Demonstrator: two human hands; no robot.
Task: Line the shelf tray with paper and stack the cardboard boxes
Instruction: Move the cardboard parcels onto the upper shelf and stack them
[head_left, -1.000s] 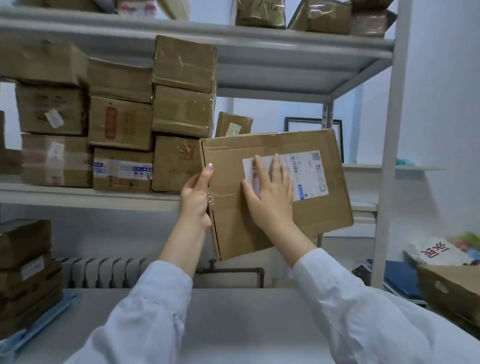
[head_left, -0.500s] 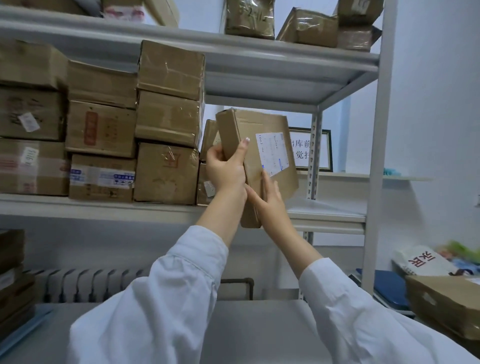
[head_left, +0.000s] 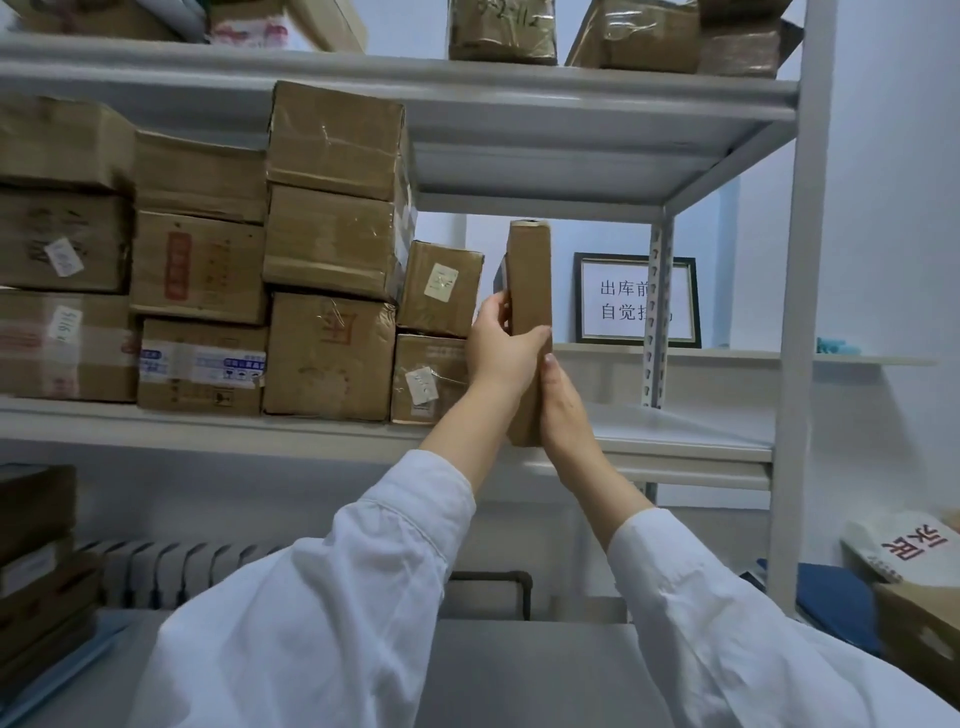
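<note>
This is a parcel storeroom: white metal shelving (head_left: 519, 88) carries stacked, taped cardboard boxes (head_left: 332, 244) bearing stuck-on labels, and a framed notice (head_left: 613, 312) stands behind.

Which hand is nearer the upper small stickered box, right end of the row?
Left. The left hand grips the upright flat box just right of that small box; the right hand presses the flat box's other side, lower and farther right.

A flat cardboard box (head_left: 530, 291) stands on edge above the shelf tray (head_left: 675, 431). The left hand (head_left: 501, 348) grips it from 9 o'clock, and the right hand (head_left: 563, 410) presses on it from 5 o'clock, fingers hidden. Stacked boxes (head_left: 332, 249) are at 9 o'clock and a framed sign (head_left: 623, 301) at 3 o'clock.
</note>
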